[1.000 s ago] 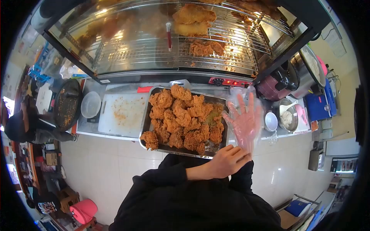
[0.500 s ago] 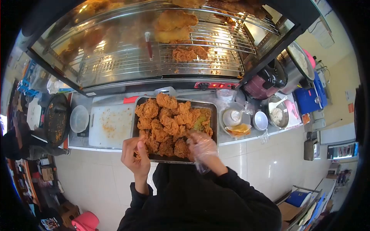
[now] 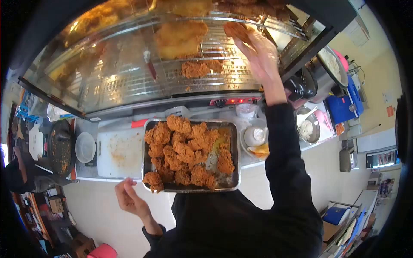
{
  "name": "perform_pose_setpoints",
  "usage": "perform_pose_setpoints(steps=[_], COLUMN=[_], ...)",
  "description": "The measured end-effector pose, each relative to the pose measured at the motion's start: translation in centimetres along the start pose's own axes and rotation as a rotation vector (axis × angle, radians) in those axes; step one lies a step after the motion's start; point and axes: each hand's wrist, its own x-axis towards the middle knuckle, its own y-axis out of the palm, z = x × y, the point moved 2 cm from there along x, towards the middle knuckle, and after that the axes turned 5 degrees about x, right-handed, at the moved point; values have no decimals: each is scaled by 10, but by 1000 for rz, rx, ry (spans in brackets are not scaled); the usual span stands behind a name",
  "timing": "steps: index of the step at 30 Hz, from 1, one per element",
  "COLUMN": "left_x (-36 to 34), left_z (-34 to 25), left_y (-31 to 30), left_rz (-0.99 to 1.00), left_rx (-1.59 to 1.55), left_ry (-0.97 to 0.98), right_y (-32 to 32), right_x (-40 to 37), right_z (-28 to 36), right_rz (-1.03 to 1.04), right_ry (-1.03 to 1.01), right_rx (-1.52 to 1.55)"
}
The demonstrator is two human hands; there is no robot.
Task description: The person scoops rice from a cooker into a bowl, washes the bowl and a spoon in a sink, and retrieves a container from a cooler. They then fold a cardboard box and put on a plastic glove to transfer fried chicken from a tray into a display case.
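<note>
My left hand (image 3: 131,199) is bare and hangs just off the tray's front left corner, its fingers loosely curled and apart, with nothing in them. Several fried chicken pieces (image 3: 183,152) are heaped in the metal tray (image 3: 234,182), mostly on its left and middle. One piece (image 3: 225,160) lies apart on the right side. In a clear glove, my right hand (image 3: 259,53) reaches into the lit display cabinet (image 3: 155,98) with a brown fried piece (image 3: 236,32) at its fingertips. Fried pieces (image 3: 195,69) rest on the wire rack left of that hand.
A stained white cutting board (image 3: 120,152) and a clear bowl (image 3: 85,147) are left of the tray. To the right are a white container (image 3: 254,136) and a steel bowl with a white spoon (image 3: 307,129). Part of another person (image 3: 19,170) shows at far left.
My right hand has gone from the tray up into the cabinet. My left hand has moved away from the tray, down and left. A chicken piece now sits at the tray's front left corner.
</note>
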Motion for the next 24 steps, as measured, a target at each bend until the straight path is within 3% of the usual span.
perform_pose_setpoints(steps=[5,9,15,16,18,20,21,22,23,24], left_x=[-3,-14,-22,-20,-19,-13,-11,-10,-9,-8], left_z=[2,13,11,12,14,15,15,13,12,11], left_y=[-24,-40,-38,-35,-29,-19,-16,-12,-8,-3], left_rz=[-134,-235,-238,-224,-188,-161,-144,-127,-108,-108], left_rx=[123,178,128,113,115,119,103,85,67,35], left_ry=[-7,-59,-232,-175,-104,-5,-26,-46,-66,-33], right_y=[-15,-30,-19,-15,-2,23,34,48,54,43], right_x=[127,168,187,184,165,96,28,-15,-61,-94], right_z=[-56,-87,-89,-84,-67,-40,-28,-11,-6,-17], right_rz=[-183,-251,-117,-90,-39,14,-29,70,101,202], right_ry=[-25,60,167,198,255,61,-470,-195,-262,75], right_rx=[-505,-964,-1550,-1618,-1771,-2127,-2349,-2490,-2395,-2331])
